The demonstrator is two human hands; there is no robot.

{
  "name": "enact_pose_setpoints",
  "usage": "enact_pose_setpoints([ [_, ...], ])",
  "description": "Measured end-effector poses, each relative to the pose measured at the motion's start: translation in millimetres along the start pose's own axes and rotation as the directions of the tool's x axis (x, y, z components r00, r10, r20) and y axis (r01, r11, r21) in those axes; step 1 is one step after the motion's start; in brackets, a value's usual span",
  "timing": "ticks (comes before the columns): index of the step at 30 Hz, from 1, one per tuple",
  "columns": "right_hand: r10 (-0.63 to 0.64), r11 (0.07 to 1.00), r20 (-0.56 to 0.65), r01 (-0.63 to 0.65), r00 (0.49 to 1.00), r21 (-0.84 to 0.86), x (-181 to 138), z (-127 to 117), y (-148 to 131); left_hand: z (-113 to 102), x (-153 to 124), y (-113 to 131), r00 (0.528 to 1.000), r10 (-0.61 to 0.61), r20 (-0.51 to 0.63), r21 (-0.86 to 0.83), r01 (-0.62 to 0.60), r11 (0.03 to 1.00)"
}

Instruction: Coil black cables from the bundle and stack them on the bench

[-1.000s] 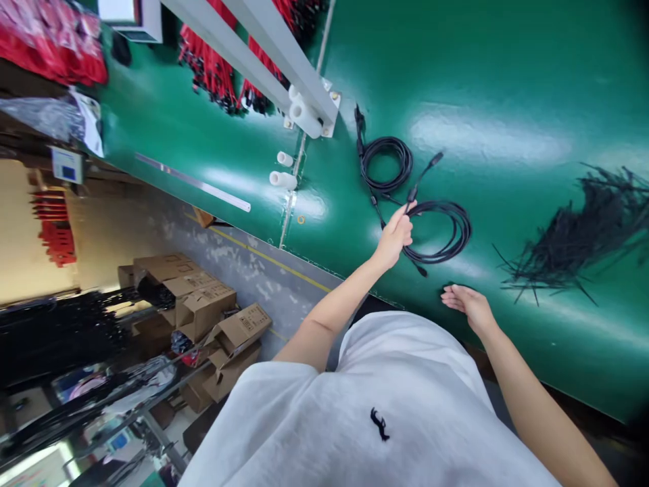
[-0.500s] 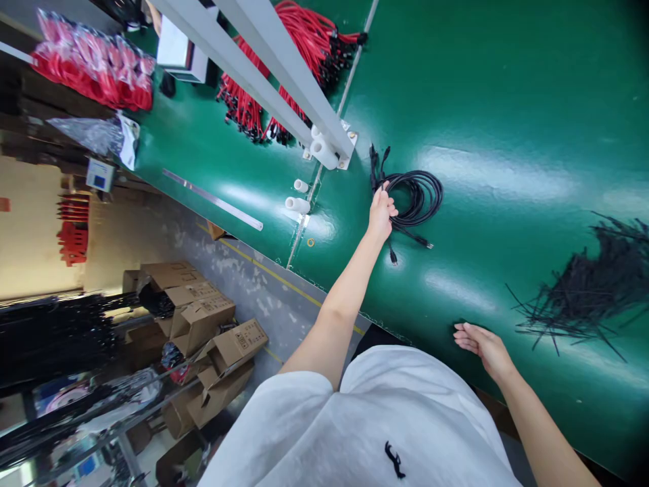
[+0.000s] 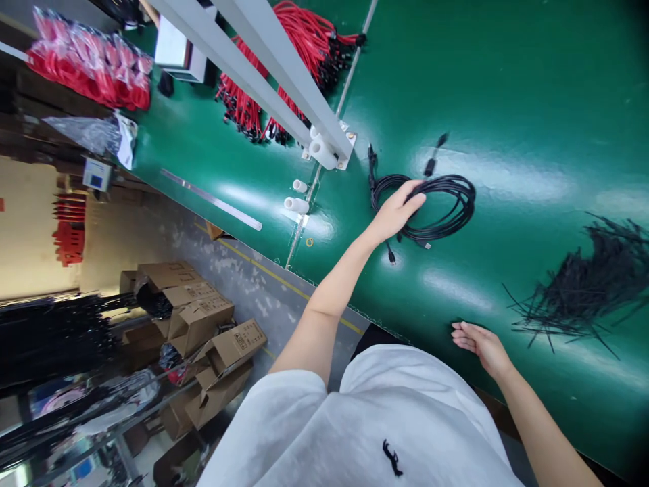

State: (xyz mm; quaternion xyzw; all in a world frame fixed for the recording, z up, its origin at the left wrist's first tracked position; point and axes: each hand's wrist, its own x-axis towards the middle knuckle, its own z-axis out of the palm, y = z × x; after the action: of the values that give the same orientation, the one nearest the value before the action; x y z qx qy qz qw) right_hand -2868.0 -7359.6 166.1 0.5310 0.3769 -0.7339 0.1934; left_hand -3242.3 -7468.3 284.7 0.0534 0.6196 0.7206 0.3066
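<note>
While L hand [image 3: 399, 211] lies over them, thumb & index apart (grip: can't tell), blk cable coils [image 3: 466, 203] on bench [image 3: 507, 101]: prob. light, springy; best held by bundled strands, not plugs [image 3: 391, 257]. R hand [image 3: 479, 341]: fingers together.

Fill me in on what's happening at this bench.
A person has their left hand on a coil of black cables lying on the green tabletop; whether it grips them is hard to tell. The right hand is apart from the coil, near the front edge, fingers slightly bent. A pile of thin black strips lies to the right, and bundles of red cables lie beyond the grey posts.
</note>
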Motion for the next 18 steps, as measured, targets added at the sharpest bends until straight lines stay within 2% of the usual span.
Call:
enact_pose_setpoints([
  [4,-0.016,1.0,-0.003,0.016,1.0,-0.012,0,2,-1,0,18,12,0.992,0.111,0.062,0.19,-0.121,0.974],
  [7,-0.057,0.998,-0.01,0.057,0.998,-0.026,-1,6,-1,-15,34,14,0.982,0.117,0.149,0.357,-0.164,0.92],
  [9,-0.067,0.998,-0.011,0.067,0.998,-0.016,-2,9,0,-32,39,12,0.964,0.094,0.248,0.527,-0.215,0.822],
  [11,-0.066,0.998,-0.012,0.066,0.998,0.003,-2,11,1,-53,38,7,0.942,0.086,0.325,0.678,-0.296,0.672],
  [12,-0.069,0.998,-0.012,0.069,0.998,0.01,-2,11,2,-62,36,2,0.939,0.103,0.329,0.739,-0.324,0.59],
  [13,-0.073,0.997,-0.011,0.073,0.997,0.015,-2,12,3,-70,32,-3,0.943,0.138,0.304,0.793,-0.331,0.512],
  [15,-0.077,0.997,-0.008,0.077,0.997,0.027,0,12,5,-78,24,-17,0.953,0.241,0.184,0.875,-0.271,0.4],
  [16,-0.073,0.997,-0.005,0.073,0.997,0.035,0,11,5,-77,21,-25,0.951,0.29,0.107,0.899,-0.217,0.38],
  [18,-0.057,0.997,0.0,0.057,0.998,0.053,1,11,4,-68,17,-41,0.937,0.348,-0.031,0.905,-0.121,0.407],
])
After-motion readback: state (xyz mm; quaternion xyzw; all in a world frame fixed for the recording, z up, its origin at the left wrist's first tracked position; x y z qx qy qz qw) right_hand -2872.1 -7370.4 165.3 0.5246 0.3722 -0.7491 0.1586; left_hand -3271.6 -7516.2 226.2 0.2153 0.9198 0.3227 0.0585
